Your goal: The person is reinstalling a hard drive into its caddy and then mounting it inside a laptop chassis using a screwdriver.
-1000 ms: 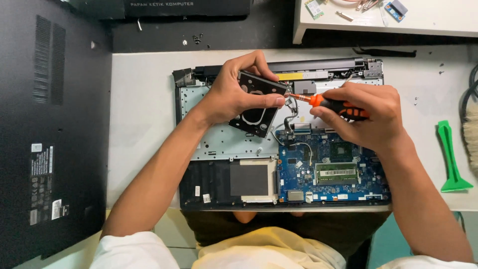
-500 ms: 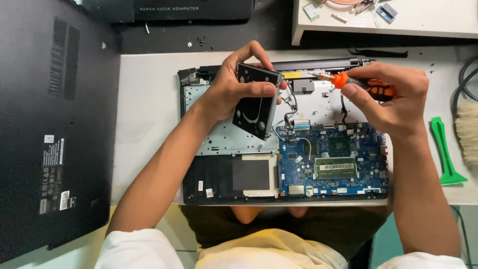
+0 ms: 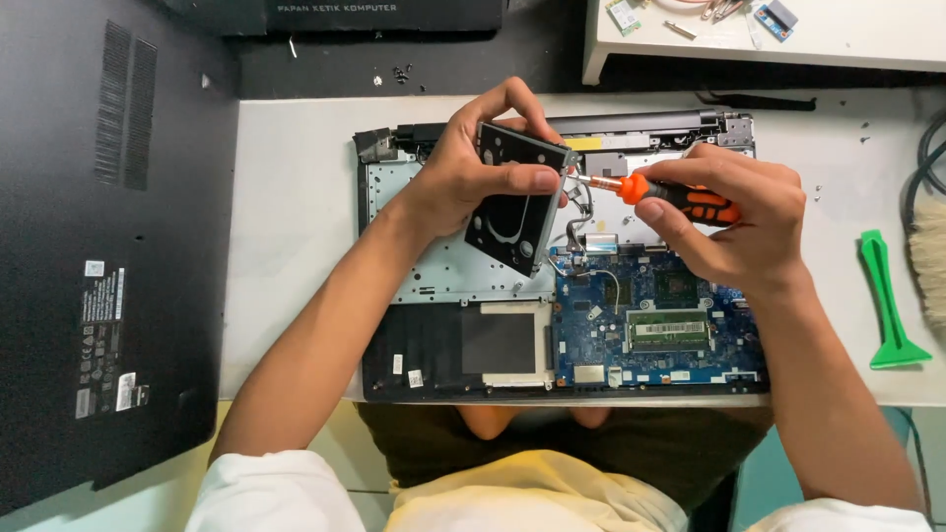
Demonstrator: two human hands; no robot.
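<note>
An opened laptop base [image 3: 434, 281] lies on the white table, its blue circuit board [image 3: 655, 330] exposed at the lower right. My left hand [image 3: 473, 163] holds a flat black drive [image 3: 517, 212] tilted up on edge above the laptop's middle. My right hand [image 3: 729, 212] grips an orange and black screwdriver [image 3: 670, 195], whose tip touches the drive's right side edge near the top corner. Both forearms reach in from the bottom of the view.
A large dark laptop cover [image 3: 108, 246] lies at the left. A green plastic pry tool [image 3: 887, 305] and a brush [image 3: 929, 266] sit at the right edge. Small loose screws [image 3: 399, 74] lie on the dark surface behind. A white tray [image 3: 769, 30] with small parts stands at the back right.
My left hand has lifted the black drive off the laptop and tipped it upright. My right hand has brought the screwdriver up to the drive's side edge.
</note>
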